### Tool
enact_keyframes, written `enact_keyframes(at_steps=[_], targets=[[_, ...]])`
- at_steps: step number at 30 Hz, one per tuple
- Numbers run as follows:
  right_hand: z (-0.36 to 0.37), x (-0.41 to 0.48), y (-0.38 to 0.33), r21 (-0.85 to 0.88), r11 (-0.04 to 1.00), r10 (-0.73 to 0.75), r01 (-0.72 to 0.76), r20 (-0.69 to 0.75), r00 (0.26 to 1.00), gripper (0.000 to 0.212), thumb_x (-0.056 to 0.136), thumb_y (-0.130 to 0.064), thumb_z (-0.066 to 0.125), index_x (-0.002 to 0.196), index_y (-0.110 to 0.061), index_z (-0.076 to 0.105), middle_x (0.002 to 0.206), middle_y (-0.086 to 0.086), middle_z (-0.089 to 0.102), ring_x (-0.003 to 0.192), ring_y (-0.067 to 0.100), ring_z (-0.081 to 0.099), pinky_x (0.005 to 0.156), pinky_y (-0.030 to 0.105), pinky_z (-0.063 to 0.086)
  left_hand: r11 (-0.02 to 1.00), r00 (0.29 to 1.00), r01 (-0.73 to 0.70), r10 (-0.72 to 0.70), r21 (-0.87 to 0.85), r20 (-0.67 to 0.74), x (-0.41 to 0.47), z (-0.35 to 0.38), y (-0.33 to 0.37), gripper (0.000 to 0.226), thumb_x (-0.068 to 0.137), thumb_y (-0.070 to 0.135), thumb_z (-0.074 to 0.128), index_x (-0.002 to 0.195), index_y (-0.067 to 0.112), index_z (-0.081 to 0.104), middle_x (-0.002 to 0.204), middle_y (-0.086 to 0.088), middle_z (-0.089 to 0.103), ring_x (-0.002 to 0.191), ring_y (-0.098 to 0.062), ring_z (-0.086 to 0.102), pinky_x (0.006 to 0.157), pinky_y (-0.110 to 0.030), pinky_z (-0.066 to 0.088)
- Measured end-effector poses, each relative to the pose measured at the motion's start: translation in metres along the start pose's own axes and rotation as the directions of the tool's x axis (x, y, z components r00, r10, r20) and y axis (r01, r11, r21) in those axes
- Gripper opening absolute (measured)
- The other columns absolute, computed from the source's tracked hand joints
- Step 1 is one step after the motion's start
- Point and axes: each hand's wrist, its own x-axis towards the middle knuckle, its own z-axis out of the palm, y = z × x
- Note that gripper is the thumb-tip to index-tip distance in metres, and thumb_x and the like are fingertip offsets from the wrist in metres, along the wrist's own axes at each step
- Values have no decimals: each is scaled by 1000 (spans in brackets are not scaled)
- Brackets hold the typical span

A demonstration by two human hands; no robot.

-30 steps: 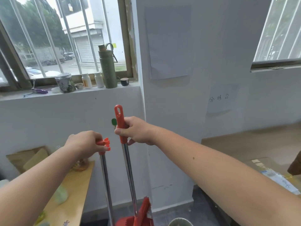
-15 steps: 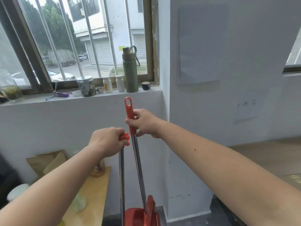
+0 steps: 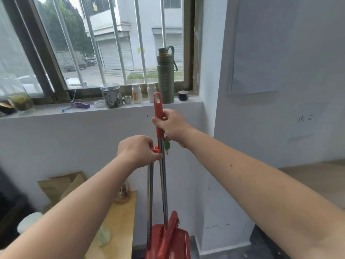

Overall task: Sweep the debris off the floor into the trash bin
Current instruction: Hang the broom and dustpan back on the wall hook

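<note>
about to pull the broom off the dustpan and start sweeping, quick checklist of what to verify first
1. Right hand closed on the red broom handle: ok.
2. Left hand closed on top of the dustpan handle: ok.
3. Broom head free of the dustpan: not ok, it sits in the pan.
4. Two poles separated: not ok, they run close together at the red clip.
5. Debris located: cannot tell, floor barely in view.
6. Trash bin located: cannot tell, none visible.

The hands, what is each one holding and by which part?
The right hand grips the broom by its red handle grip, just under the hanging loop. The left hand holds the dustpan by the red clip topping its metal pole.
</note>
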Motion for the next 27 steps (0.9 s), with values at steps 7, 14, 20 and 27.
enact_keyframes(at_steps=[7, 14, 20, 27], targets=[[-1, 1, 11, 10, 1000, -17, 17, -40, 999, 14, 101, -31, 57, 104, -18, 59, 98, 9, 67, 91, 31, 68, 82, 49, 60, 998, 999, 44, -43, 36, -20, 8, 18, 12, 82, 44, 103, 48, 62, 24, 64, 58, 10, 64, 57, -13, 62, 60, -32, 57], [-13, -8, 32, 55, 998, 20, -25, 105, 994, 11, 103, -27, 54, 104, -16, 58, 99, 12, 65, 96, 35, 68, 83, 51, 60, 996, 998, 64, -63, 57, -25, 6, 32, 23, 78, 50, 100, 48, 64, 24, 61, 62, 8, 63, 60, -15, 62, 59, -30, 55], [-11, -6, 46, 115, 991, 49, -64, 129, 990, 14, 103, -25, 55, 108, -12, 59, 95, 10, 63, 93, 34, 68, 84, 56, 59, 993, 998, 70, -69, 97, -12, 7, 49, 30, 57, 63, 80, 53, 71, 25, 63, 66, 6, 62, 64, -19, 62, 62, -31, 53], [8, 10, 87, 176, 975, 121, -134, 80, 989, 12, 101, -22, 59, 99, -10, 60, 83, 9, 57, 79, 28, 60, 83, 63, 56, 992, 988, 99, -107, 75, 112, 19, 85, 29, 52, 65, 75, 51, 71, 25, 63, 66, 7, 64, 63, -17, 63, 68, -32, 56]])
